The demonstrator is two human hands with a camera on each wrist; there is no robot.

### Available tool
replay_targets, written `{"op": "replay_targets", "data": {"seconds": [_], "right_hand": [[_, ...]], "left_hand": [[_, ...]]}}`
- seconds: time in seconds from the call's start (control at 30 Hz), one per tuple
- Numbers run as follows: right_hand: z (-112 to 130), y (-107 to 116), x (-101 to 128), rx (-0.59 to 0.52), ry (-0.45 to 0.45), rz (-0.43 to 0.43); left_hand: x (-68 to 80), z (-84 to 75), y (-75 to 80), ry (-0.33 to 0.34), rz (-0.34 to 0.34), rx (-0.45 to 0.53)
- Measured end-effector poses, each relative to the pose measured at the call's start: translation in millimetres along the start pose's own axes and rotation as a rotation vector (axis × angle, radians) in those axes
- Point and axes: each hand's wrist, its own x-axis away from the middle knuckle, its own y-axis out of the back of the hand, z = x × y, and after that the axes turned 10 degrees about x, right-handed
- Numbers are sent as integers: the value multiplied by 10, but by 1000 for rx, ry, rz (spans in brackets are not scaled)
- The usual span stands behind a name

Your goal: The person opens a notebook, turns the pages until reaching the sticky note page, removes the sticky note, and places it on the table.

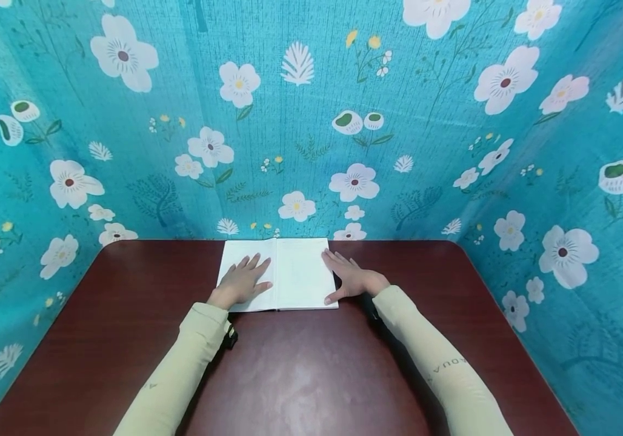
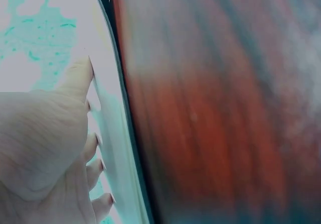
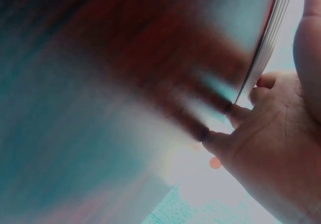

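Teal fabric (image 1: 311, 121) printed with white flowers hung as a backdrop behind and to both sides of the scene, closing in the work area. Below it, a dark reddish-brown table (image 1: 300, 375) with rounded far corners filled the lower part of the head view, its glossy top catching a pale reflection near the front edge.

An open book (image 1: 289, 272) with blank-looking white pages lay flat at the middle of the table's far edge, almost touching the backdrop, its spine running toward the person. Both arms, in pale cream sleeves, reached forward to it.

The left hand (image 1: 243, 281) lay palm down on the left page with fingers straight and spread, so the grip was open and simply pressing, which probably kept that page from lifting. The left wrist view showed the same flat fingers (image 2: 93, 166) along the book's (image 2: 118, 148) dark-trimmed edge.

The right hand (image 1: 351, 277) rested at the book's right edge, fingers extended over the page margin and thumb stretched along the near corner; its grip looked open too, steadying rather than clasping. In the blurred right wrist view the fingertips (image 3: 235, 114) met the stacked page edges (image 3: 268, 43).
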Motion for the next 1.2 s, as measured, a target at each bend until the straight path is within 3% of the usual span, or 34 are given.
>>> {"op": "replay_targets", "data": {"seconds": [0.23, 0.4, 0.6, 0.77, 1.0, 1.2], "right_hand": [[12, -2, 9, 1, 5, 4], [6, 17, -3, -5, 4, 1], [-2, 20, 8, 0, -5, 5], [-5, 18, 3, 5, -8, 6], [8, 31, 0, 13, -22, 17], [10, 30, -8, 10, -22, 16]], "left_hand": [[11, 13, -29, -6, -9, 23], [33, 56, -26, -74, -80, 75], [91, -63, -30, -194, -150, 117], [93, -233, -63, -303, -148, 82], [107, -427, -94, -330, -110, 45], [100, -462, -124, -380, -110, 35]]}}
